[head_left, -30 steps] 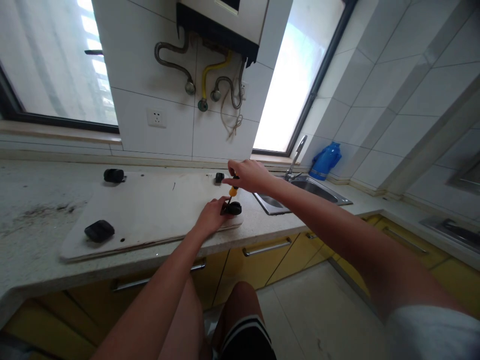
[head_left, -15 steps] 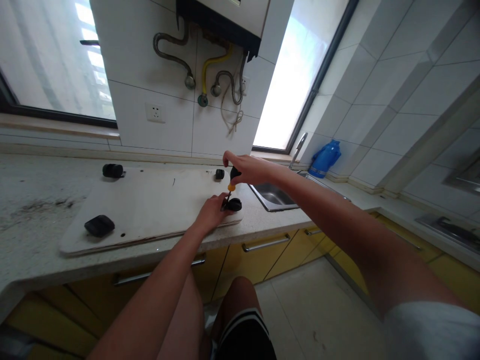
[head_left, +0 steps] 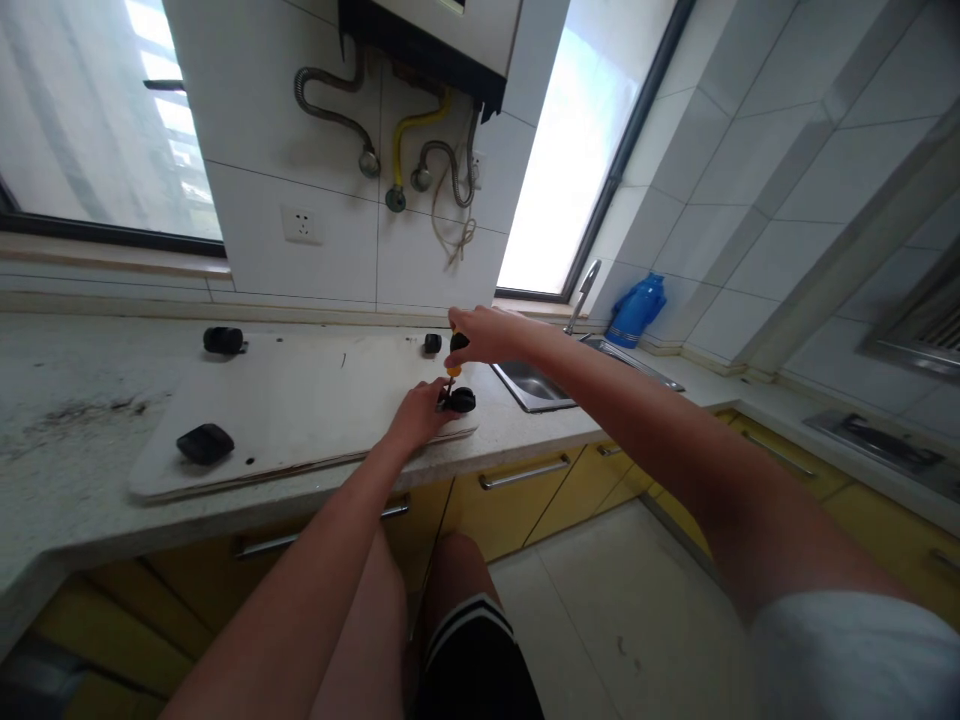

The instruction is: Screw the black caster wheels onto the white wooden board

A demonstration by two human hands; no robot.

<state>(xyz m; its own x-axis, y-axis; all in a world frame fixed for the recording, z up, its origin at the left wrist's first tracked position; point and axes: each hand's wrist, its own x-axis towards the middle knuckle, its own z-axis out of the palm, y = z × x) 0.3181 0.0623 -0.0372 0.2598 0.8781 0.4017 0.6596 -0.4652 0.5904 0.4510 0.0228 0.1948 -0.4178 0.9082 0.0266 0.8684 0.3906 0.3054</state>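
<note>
A white board (head_left: 300,400) lies flat on the counter with black casters fixed at its corners. My right hand (head_left: 480,335) is closed around the black and yellow handle of a screwdriver (head_left: 454,371). The screwdriver points down, its shaft meeting the mount of the caster (head_left: 463,400) at the board's near right corner; the tip is too small to make out. With its fingers against that mount, my left hand (head_left: 417,412) steadies the caster. Behind them sits a smaller black caster (head_left: 433,343). Two more casters, one far (head_left: 223,340) and one near (head_left: 205,444), are at the left end.
A steel sink (head_left: 536,388) with a faucet (head_left: 583,297) is right of the board. A blue thermos-like container (head_left: 636,311) stands beyond it. Yellow cabinets with metal handles (head_left: 525,471) run below the counter. Hoses and a yellow pipe (head_left: 397,150) hang on the wall.
My right hand's fingers have shifted on the screwdriver handle, with the index finger now less raised. My left hand stays at the same caster. The whole view has moved slightly.
</note>
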